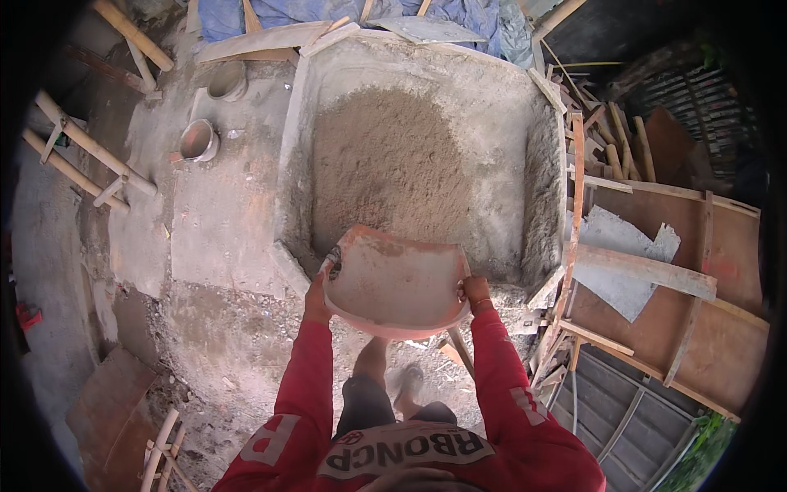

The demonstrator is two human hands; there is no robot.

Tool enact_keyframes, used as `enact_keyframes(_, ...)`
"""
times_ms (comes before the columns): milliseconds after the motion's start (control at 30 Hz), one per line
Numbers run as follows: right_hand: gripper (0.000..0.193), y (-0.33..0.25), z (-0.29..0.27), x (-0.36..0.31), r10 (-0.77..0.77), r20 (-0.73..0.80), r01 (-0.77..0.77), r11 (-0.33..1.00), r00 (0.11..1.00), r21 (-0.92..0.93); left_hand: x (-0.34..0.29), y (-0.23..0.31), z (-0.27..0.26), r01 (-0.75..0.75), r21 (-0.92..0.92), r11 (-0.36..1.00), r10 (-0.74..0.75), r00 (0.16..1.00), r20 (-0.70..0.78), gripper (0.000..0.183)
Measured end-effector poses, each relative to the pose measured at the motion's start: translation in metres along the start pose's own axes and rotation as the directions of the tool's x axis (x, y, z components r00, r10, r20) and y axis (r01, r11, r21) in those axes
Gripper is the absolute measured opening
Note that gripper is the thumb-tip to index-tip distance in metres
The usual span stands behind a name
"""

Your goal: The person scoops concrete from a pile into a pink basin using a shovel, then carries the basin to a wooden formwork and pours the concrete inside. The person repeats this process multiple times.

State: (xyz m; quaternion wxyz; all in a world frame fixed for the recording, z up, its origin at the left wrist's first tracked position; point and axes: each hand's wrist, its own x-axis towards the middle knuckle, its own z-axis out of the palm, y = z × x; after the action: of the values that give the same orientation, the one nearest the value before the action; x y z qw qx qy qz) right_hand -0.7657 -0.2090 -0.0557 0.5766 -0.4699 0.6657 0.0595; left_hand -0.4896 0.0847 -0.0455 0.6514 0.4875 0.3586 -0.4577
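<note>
Between my two hands is a wide reddish scoop-shaped pan, its inside coated with pale grey dust and nothing heaped in it. My left hand is closed on its left side, near a dark handle opening. On the opposite rim, the fingers of my right hand wrap the edge. The pan hangs over the near side of a shallow mixing trough with boarded edges. Inside that trough lies a spread of brown sandy mix, just beyond the pan's far lip.
Two buckets, one grey-white and one dusty, stand left of the trough. Bamboo poles are at the far left. Planks and a plywood panel lie right. Blue tarpaulin lines the back. Rubble covers the ground near my feet.
</note>
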Motion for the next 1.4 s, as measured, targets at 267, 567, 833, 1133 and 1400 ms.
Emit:
enact_keyframes(267, 0.016, 0.071, 0.036, -0.004, -0.14, -0.153, 0.127, 0.988, 0.978, -0.093, -0.006, -0.072, -0.045, -0.466, 0.392, 0.794, 0.541, 0.835, -0.103, 0.046)
enact_keyframes(567, 0.015, 0.011, 0.005, -0.053, -0.336, 0.047, 0.33, 0.938, 0.941, 0.104, -0.098, -0.077, -0.047, -0.036, 0.317, 0.948, 0.1, 0.977, -0.187, 0.049)
enact_keyframes(833, 0.084, 0.038, -0.055, -0.211, -0.746, 0.122, 0.754, 0.656, 0.654, -0.032, -0.247, -0.164, -0.097, -0.371, 0.035, 0.928, 0.372, 0.928, -0.016, 0.046)
enact_keyframes(1133, 0.085, 0.178, -0.077, -0.369, -0.528, 0.71, 0.425, 0.837, 0.466, 0.343, -0.435, -0.272, -0.177, -0.624, 0.041, 0.78, 0.605, 0.736, -0.303, 0.051)
enact_keyframes(1400, 0.062, 0.173, -0.154, -0.362, -0.515, 0.435, 0.134, 0.744, 0.739, 0.655, -0.47, -0.288, -0.062, -0.766, 0.256, 0.59, 0.785, 0.618, 0.041, 0.062)
